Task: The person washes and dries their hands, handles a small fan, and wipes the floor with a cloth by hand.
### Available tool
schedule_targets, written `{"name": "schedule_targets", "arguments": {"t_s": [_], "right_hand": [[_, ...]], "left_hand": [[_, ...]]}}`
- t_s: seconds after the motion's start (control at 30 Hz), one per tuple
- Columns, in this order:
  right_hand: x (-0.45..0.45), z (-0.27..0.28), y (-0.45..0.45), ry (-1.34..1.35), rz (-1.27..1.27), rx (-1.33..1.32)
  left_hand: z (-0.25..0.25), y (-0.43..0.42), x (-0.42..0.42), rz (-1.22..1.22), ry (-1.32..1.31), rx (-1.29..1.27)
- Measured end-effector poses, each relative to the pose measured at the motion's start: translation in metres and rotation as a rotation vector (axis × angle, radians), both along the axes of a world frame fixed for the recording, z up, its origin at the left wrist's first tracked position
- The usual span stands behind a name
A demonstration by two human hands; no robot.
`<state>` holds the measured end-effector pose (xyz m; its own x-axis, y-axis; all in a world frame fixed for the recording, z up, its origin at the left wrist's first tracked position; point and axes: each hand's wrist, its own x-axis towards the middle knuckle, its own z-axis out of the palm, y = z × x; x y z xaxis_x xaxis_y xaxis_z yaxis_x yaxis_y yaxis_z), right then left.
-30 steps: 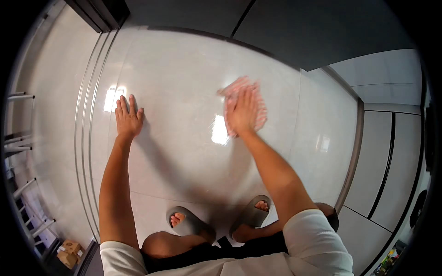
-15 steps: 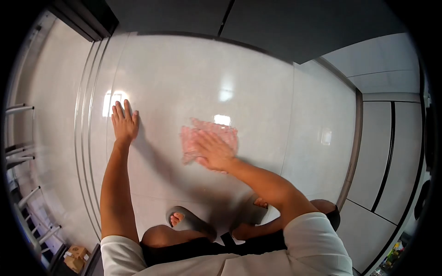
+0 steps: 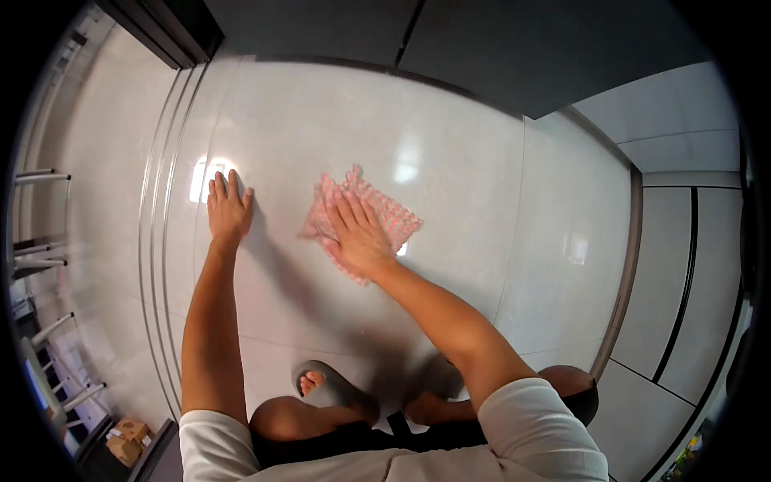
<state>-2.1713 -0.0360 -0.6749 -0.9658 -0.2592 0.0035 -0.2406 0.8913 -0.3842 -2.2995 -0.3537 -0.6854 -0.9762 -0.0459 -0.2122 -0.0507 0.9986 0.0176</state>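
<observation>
A pink-and-white checked cloth (image 3: 401, 222) lies spread on the glossy pale tiled floor (image 3: 321, 112), in the middle of the head view. On top of it my right hand (image 3: 358, 238) rests flat, fingers stretched out, pressing the cloth against the tiles. The cloth's near left part is hidden under the palm and looks a little blurred. To the left, my left hand (image 3: 230, 210) is planted on the bare floor with fingers extended and holds nothing. A window reflection shines on the tiles by its fingertips.
Dark cabinet fronts (image 3: 474, 56) border the floor at the top. Metal door tracks (image 3: 148, 233) run along the left. Grey panels (image 3: 658, 257) stand at the right. My slippered feet (image 3: 337, 390) are below. Small cardboard boxes (image 3: 127, 442) sit at the lower left.
My right hand and the cloth have slid slightly up and left across the floor, and the cloth has turned. My left hand stays planted; the view has shifted a little.
</observation>
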Motion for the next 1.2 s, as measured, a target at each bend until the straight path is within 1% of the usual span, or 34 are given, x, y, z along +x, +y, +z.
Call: {"name": "schedule_targets", "arguments": {"t_s": [0.03,0.07,0.13,0.17,0.2,0.23,0.27,0.3,0.37,0.43,0.5,0.53,0.57,0.6,0.67,0.7,0.73,0.77,0.83,0.9,0.97,1.03,1.1,1.17,1.2], "right_hand": [[0.003,0.0,0.011,-0.05,0.057,-0.087],[-0.001,0.0,0.032,-0.093,0.035,0.01],[-0.024,-0.002,0.082,-0.051,-0.167,0.17],[-0.037,-0.01,0.109,0.096,-0.284,0.215],[-0.056,-0.021,0.135,0.113,-0.409,0.251],[-0.076,-0.021,0.154,0.121,-0.515,0.265],[-0.098,-0.025,0.162,0.125,-0.619,0.278],[-0.121,-0.026,0.157,0.114,-0.609,0.281],[-0.17,-0.021,0.139,0.046,-0.684,0.26],[-0.219,-0.033,0.099,0.104,-0.604,0.265],[-0.25,-0.028,0.041,0.092,-0.415,0.246],[-0.251,-0.023,0.008,0.13,-0.304,0.228],[-0.242,-0.019,-0.023,0.167,-0.194,0.209],[-0.226,-0.021,-0.052,0.131,-0.089,0.176],[-0.177,-0.016,-0.078,0.108,0.151,0.121],[-0.144,-0.011,-0.085,0.107,0.282,0.098],[-0.113,-0.003,-0.08,0.006,0.303,0.023],[-0.098,0.005,-0.063,-0.097,0.328,-0.051],[-0.102,0.019,-0.029,-0.194,0.182,0.093],[-0.134,-0.017,0.023,-0.024,-0.025,0.251],[-0.191,-0.031,0.046,0.122,-0.334,0.279],[-0.255,-0.033,0.032,0.093,-0.433,0.286],[-0.295,-0.032,-0.016,0.103,-0.392,0.248],[-0.31,-0.033,-0.077,0.151,-0.134,0.276],[-0.296,-0.037,-0.109,0.183,-0.041,0.257]], "left_hand": [[0.004,-0.001,0.0,-0.02,0.03,0.002],[0.007,-0.004,0.002,-0.036,0.055,0.006],[0.011,-0.012,0.003,-0.043,0.075,-0.007],[0.01,-0.017,0.002,-0.059,0.101,-0.026],[-0.006,-0.028,0.001,-0.091,0.173,0.012],[-0.009,-0.03,0.0,-0.082,0.171,0.014],[-0.012,-0.028,0.002,-0.084,0.215,0.018],[-0.015,-0.026,0.004,-0.087,0.253,0.021],[-0.014,-0.027,0.004,-0.088,0.25,0.031],[-0.012,-0.027,0.003,-0.084,0.246,0.037],[-0.015,-0.027,0.002,-0.081,0.253,0.023],[-0.015,-0.028,0.002,-0.089,0.267,0.053],[-0.014,-0.031,0.004,-0.096,0.282,0.083],[-0.018,-0.037,0.006,-0.088,0.281,0.081],[-0.032,-0.055,0.003,-0.153,0.295,0.239],[-0.032,-0.066,0.001,-0.188,0.301,0.318],[-0.026,-0.078,0.002,-0.222,0.274,0.37],[-0.02,-0.087,0.005,-0.206,0.283,0.366],[-0.011,-0.1,0.018,-0.19,0.277,0.151],[-0.008,-0.097,0.022,-0.16,0.293,0.142],[-0.008,-0.092,0.021,-0.126,0.307,0.132],[-0.008,-0.095,0.021,-0.092,0.316,0.205],[-0.008,-0.096,0.02,-0.086,0.335,0.237],[-0.008,-0.098,0.021,-0.071,0.313,0.279],[-0.01,-0.101,0.023,-0.064,0.303,0.276]]}}
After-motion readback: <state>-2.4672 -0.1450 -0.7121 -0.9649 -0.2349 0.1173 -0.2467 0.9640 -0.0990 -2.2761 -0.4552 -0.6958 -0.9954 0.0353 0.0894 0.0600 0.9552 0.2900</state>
